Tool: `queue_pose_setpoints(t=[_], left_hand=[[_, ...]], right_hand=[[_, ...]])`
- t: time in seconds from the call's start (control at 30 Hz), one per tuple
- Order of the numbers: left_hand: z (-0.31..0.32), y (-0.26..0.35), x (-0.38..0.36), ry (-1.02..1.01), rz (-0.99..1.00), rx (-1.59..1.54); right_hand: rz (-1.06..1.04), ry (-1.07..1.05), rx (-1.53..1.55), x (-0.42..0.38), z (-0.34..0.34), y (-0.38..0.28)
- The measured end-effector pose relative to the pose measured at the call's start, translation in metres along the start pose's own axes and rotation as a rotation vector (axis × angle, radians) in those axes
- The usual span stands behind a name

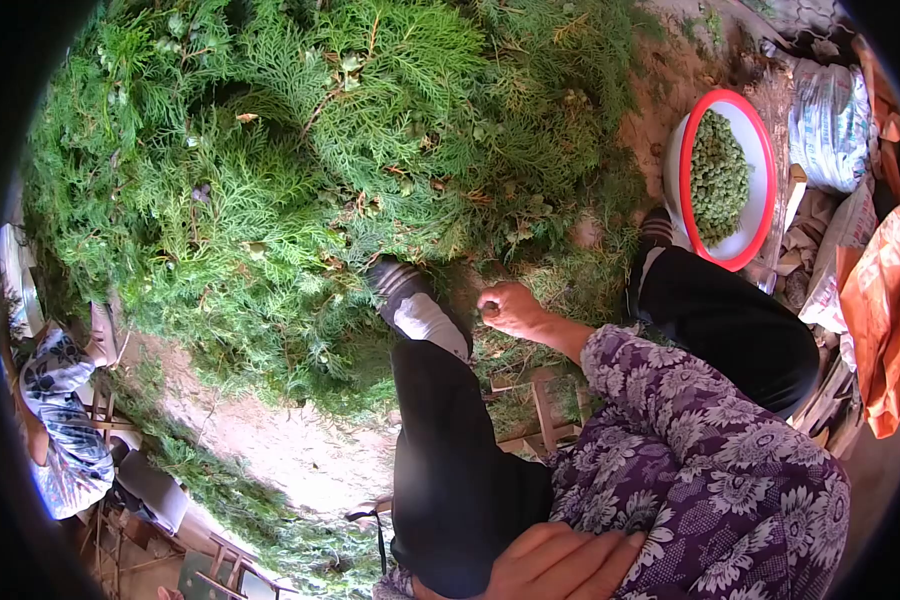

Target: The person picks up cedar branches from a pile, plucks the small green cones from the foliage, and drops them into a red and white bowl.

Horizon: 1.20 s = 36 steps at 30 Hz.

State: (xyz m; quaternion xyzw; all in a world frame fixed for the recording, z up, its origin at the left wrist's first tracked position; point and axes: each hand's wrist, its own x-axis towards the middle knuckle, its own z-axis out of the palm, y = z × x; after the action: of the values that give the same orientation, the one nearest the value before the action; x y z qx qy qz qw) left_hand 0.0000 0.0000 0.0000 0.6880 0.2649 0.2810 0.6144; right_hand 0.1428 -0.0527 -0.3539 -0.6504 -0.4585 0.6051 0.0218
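Note:
My right hand (pixel 511 309) is closed in a fist beside my striped shoe (pixel 400 285), in front of the heap of green conifer branches (pixel 300 190). A small dark end shows in its curled fingers; what it belongs to is hidden. At the bottom, my left hand (pixel 568 562) lies across my lap against the purple flowered clothing (pixel 710 480), its fingers extended and nothing visible in them. Further right, a white basin with a red rim (pixel 769 160) holds many small green cones or seeds (pixel 718 180), near my other foot.
Another person's arm and patterned clothing (pixel 65 430) show at the far left. Wooden frames (pixel 225 568) stand at lower left. Filled sacks (pixel 828 125), an orange sack (pixel 882 320) and wood pieces line the right side. Bare ground (pixel 300 455) shows below the branches.

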Motion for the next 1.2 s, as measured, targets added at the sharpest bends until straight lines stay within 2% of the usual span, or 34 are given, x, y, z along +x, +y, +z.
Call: queue_pose_setpoints(t=[0.1,0.2,0.33,0.4,0.43,0.5,0.57,0.63,0.67,0.7,0.77,0.83,0.9,0.93,1.07,1.17,1.2], left_hand=[[0.001,-0.001,0.001,0.000,-0.011,-0.007],[0.002,-0.002,0.000,0.021,-0.005,-0.002],[-0.002,-0.009,-0.001,-0.010,0.064,-0.005],[-0.003,-0.009,-0.003,-0.038,0.074,-0.002],[-0.001,-0.009,-0.004,-0.002,0.070,-0.009],[-0.003,-0.009,-0.004,0.036,0.068,-0.021],[-0.009,-0.008,-0.001,-0.084,0.082,-0.017],[-0.004,-0.007,-0.001,-0.046,0.082,-0.012],[-0.002,-0.006,-0.002,-0.009,0.076,-0.004],[-0.002,-0.005,-0.002,-0.011,0.073,0.002],[-0.003,-0.006,-0.003,-0.019,0.060,0.013],[-0.003,-0.007,-0.002,-0.020,0.064,0.003],[-0.003,-0.007,-0.001,-0.019,0.069,-0.003],[-0.004,-0.006,0.000,-0.031,0.060,-0.001],[-0.003,-0.007,-0.001,-0.015,0.069,0.013],[-0.004,-0.007,-0.002,-0.038,0.066,0.003],[-0.006,-0.007,-0.001,-0.038,0.067,0.003]], right_hand=[[-0.038,0.051,-0.087,0.003,0.006,-0.005],[-0.133,0.079,-0.389,0.007,0.018,-0.016],[-0.111,0.123,-0.400,0.013,0.015,-0.013],[0.084,-0.132,-0.076,0.006,0.001,-0.011],[0.084,-0.135,-0.076,0.002,-0.010,-0.009],[0.243,-0.361,0.344,-0.008,-0.032,0.000],[0.206,-0.337,0.426,-0.013,-0.032,0.011],[0.275,-0.365,0.217,-0.012,-0.032,0.001],[0.152,-0.214,0.084,-0.011,-0.025,-0.007],[0.146,-0.216,0.087,-0.008,-0.018,-0.012],[0.004,-0.083,-0.153,-0.003,-0.001,-0.013],[-0.019,-0.079,-0.162,0.001,0.017,-0.007],[-0.165,0.097,-0.511,-0.002,0.027,-0.009],[-0.203,0.098,-0.615,-0.006,0.027,-0.013],[-0.224,0.090,-0.609,0.010,0.041,0.010],[-0.289,0.016,-0.446,0.012,0.024,0.015],[-0.035,-0.194,-0.144,-0.002,-0.007,-0.012]])
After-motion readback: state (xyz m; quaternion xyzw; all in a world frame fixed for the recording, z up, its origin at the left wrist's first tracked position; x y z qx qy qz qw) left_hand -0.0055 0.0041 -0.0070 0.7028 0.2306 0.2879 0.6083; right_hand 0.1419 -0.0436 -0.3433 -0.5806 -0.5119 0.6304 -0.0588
